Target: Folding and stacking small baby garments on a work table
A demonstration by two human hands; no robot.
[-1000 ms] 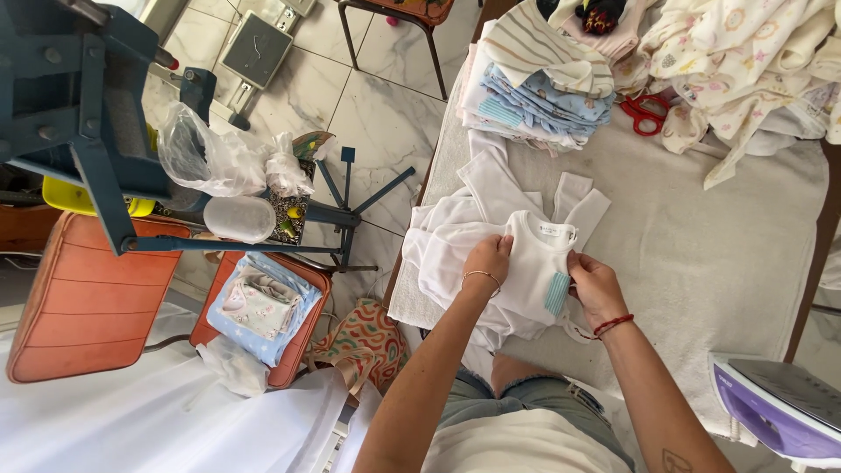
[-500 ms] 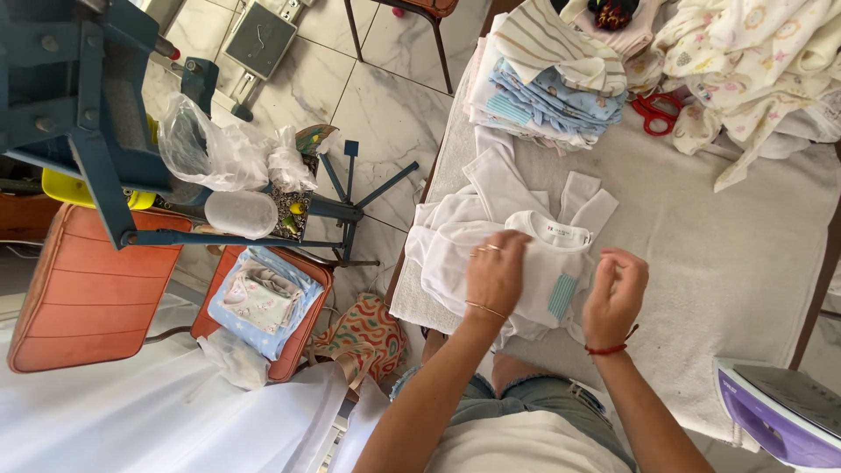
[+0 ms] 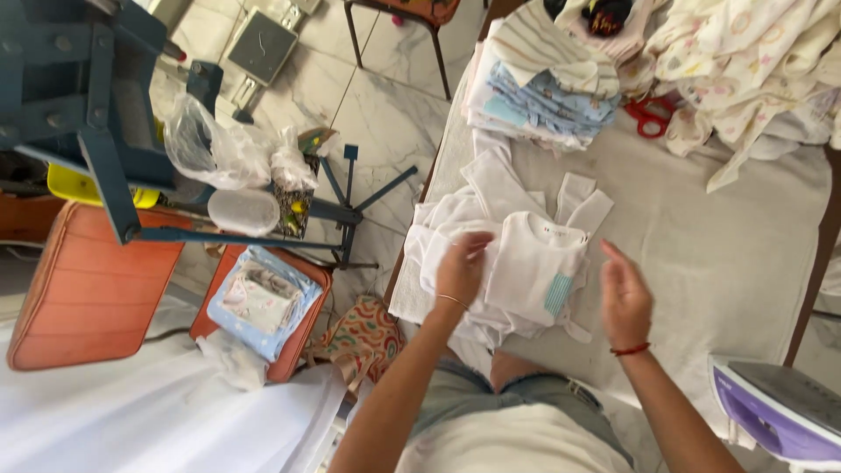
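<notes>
A small white baby garment (image 3: 536, 263) with a pale blue patch lies folded on top of a heap of white garments (image 3: 442, 223) at the near left edge of the grey-covered table (image 3: 727, 245). My left hand (image 3: 462, 267) rests on the left side of the folded garment, fingers bent onto the cloth. Off the garment's right edge hovers my right hand (image 3: 625, 293), fingers spread, holding nothing. It wears a red cord at the wrist.
A stack of folded blue and striped clothes (image 3: 543, 88) sits at the table's far left, red scissors (image 3: 650, 114) and patterned cloth (image 3: 745, 52) behind. A purple iron (image 3: 775, 407) stands near right. On the floor left are orange cushions (image 3: 88, 289), a blue metal frame (image 3: 96, 131) and plastic bags (image 3: 223, 153).
My right hand has let go of the garment and moved off to its right, opening. My left hand stays on the garment's left side.
</notes>
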